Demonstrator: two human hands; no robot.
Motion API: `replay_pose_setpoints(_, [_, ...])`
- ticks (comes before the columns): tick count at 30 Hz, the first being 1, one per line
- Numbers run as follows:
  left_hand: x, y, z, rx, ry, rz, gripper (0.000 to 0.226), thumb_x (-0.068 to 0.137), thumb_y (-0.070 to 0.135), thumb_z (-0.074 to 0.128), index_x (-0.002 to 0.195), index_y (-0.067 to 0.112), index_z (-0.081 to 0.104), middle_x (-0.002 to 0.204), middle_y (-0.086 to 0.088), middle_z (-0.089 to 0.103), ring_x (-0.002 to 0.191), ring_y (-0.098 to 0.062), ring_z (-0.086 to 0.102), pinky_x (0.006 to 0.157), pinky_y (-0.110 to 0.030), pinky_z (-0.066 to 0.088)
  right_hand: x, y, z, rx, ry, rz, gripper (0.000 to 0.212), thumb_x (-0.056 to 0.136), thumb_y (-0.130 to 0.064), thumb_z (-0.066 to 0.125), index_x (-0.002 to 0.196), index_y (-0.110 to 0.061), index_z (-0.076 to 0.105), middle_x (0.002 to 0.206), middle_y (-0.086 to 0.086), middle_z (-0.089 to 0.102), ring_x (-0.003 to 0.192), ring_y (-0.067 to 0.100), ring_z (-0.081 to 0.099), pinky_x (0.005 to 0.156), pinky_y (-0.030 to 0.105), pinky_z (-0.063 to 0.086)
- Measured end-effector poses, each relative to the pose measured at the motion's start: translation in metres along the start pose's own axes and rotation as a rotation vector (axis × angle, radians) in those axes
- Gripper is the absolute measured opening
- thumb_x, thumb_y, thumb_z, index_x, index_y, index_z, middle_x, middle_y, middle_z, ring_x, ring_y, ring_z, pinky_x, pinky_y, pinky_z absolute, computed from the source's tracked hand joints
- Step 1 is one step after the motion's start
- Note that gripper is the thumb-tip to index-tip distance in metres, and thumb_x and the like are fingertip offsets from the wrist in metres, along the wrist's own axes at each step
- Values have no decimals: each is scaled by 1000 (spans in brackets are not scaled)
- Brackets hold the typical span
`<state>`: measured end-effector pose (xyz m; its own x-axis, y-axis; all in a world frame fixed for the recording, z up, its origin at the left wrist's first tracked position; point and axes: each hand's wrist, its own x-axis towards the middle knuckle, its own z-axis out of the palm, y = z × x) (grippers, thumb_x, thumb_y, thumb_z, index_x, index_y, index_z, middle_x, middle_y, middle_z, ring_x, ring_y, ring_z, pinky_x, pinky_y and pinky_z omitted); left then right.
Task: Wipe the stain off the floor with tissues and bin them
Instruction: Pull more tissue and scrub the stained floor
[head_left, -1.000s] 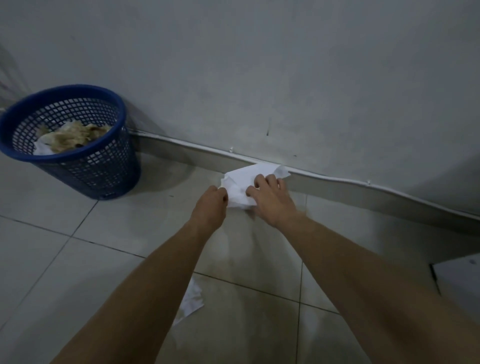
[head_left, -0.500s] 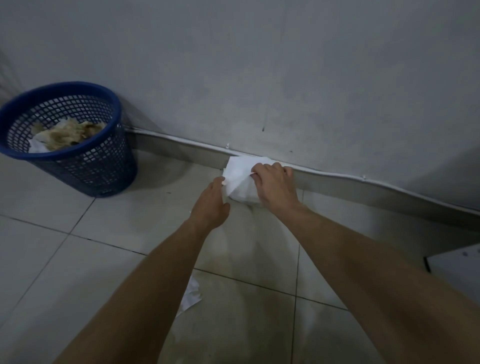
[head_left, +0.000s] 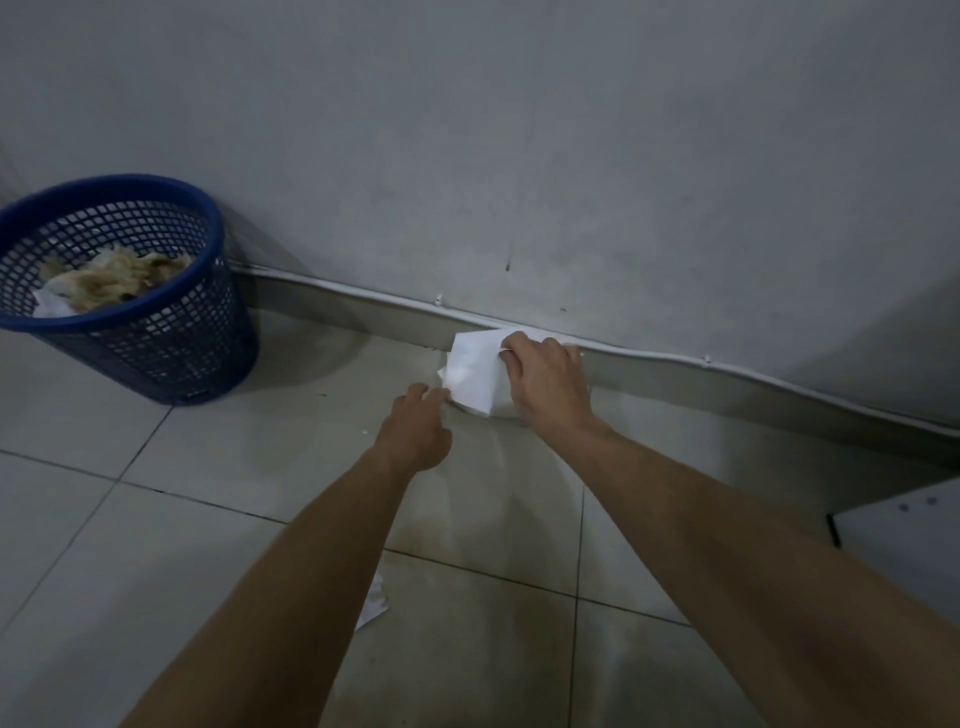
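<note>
At the far left of the floor (head_left: 218, 467), close to the wall (head_left: 519, 156), stands a blue mesh bin (head_left: 135, 306), upright and already part filled with crumpled, brown-stained tissues (head_left: 114, 275). It is well apart from both hands.

Nearer the middle, a small white scrap of tissue (head_left: 375, 605) lies loose on the tiles, half hidden under the left forearm. It could easily be missed when the rest goes into the bin.

The left hand (head_left: 415, 434) reaches forward with its fingertips pinching the lower left corner of a clean white tissue (head_left: 475, 376); the other fingers are curled under, so how firm that pinch is cannot be told.

To the right, the right hand (head_left: 545, 384) is closed over the tissue's upper right edge, holding it up just in front of the skirting (head_left: 675, 379) where floor meets wall. The tissue looks spread between the hands, not yet pressed down.

Below and between the hands a faint, pale brownish smear (head_left: 493, 493) spreads over the tiles and across the grout lines. The stain looks thin and wide, so one sheet may only drag it further, or tear if it soaks through under pressure. Dirt may also lodge in the grout or along the skirting's foot, where a flat wipe would pass over it.
</note>
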<state>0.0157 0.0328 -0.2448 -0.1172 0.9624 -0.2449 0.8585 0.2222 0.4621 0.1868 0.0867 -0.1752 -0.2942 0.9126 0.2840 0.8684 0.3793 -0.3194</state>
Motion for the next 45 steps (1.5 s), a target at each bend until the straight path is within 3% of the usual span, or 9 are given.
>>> replay_pose_setpoints(8, [0, 14, 0, 39, 105, 206, 71, 87, 11, 60, 148, 14, 25, 154, -10, 29, 136, -29, 34, 111, -46, 33, 2, 8, -2, 96, -277, 59, 23, 99, -27, 43, 107, -18, 62, 102, 10, 70, 97, 33, 60, 84, 39, 43])
replay_pose_setpoints(17, [16, 11, 2, 214, 66, 330, 65, 90, 0, 51, 149, 11, 27, 159, -5, 19, 145, -23, 20, 117, -37, 24, 1, 14, -16, 195, -30, 28, 21, 101, -26, 40, 106, -17, 58, 93, 14, 70, 87, 36, 58, 68, 37, 42])
replay_pose_setpoints(25, [13, 14, 6, 86, 46, 291, 62, 83, 9, 66, 140, 12, 41, 148, -10, 40, 131, -31, 43, 106, -47, 40, 16, 6, -42, 364, 175, 57, 19, 102, -22, 40, 104, -13, 57, 87, 11, 66, 78, 31, 59, 67, 36, 43])
replay_pose_setpoints(28, [13, 15, -5, -212, 92, 250, 58, 83, 40, 54, 134, 14, 48, 133, -10, 54, 119, -28, 53, 100, -45, 45, 17, -4, -47, 399, 43, 61, 20, 101, -23, 41, 103, -13, 59, 88, 10, 65, 80, 26, 60, 68, 34, 46])
replay_pose_setpoints(31, [-6, 36, -30, -402, -11, 269, 70, 82, 37, 71, 141, 19, 38, 134, 3, 47, 115, -12, 47, 95, -28, 40, 17, -10, -53, 360, -92, 122, 24, 101, -24, 43, 105, -12, 63, 93, 12, 66, 84, 26, 60, 73, 34, 47])
replay_pose_setpoints(34, [-24, 55, -49, -538, -174, 196, 83, 75, 45, 78, 142, 28, 32, 131, 9, 49, 110, -10, 55, 92, -29, 48, 19, -17, -63, 423, -125, 178, 24, 100, -24, 45, 102, -12, 65, 95, 10, 67, 84, 23, 58, 72, 29, 43])
replay_pose_setpoints(38, [-48, 74, -63, -436, 99, 119, 31, 91, 31, 62, 115, 13, 61, 106, -5, 67, 94, -21, 64, 75, -27, 49, 17, -20, -83, 495, -269, 119, 21, 95, -25, 53, 98, -13, 71, 97, 6, 70, 87, 18, 59, 70, 22, 36])
replay_pose_setpoints(43, [-99, 104, -97, -779, 132, -87, 29, 96, 33, 52, 116, 16, 64, 114, -8, 66, 104, -25, 62, 95, -43, 50, -3, -14, -133, 862, -475, 276, 35, 74, -49, 76, 94, -20, 73, 91, -1, 75, 86, 17, 71, 77, 31, 57])
replay_pose_setpoints(45, [-116, 115, -114, -818, 127, -130, 26, 98, 30, 48, 116, 16, 62, 115, -10, 63, 104, -25, 60, 96, -42, 49, -17, -9, -151, 915, -661, 325, 36, 69, -40, 84, 95, -17, 73, 91, 4, 76, 84, 19, 73, 76, 32, 59])
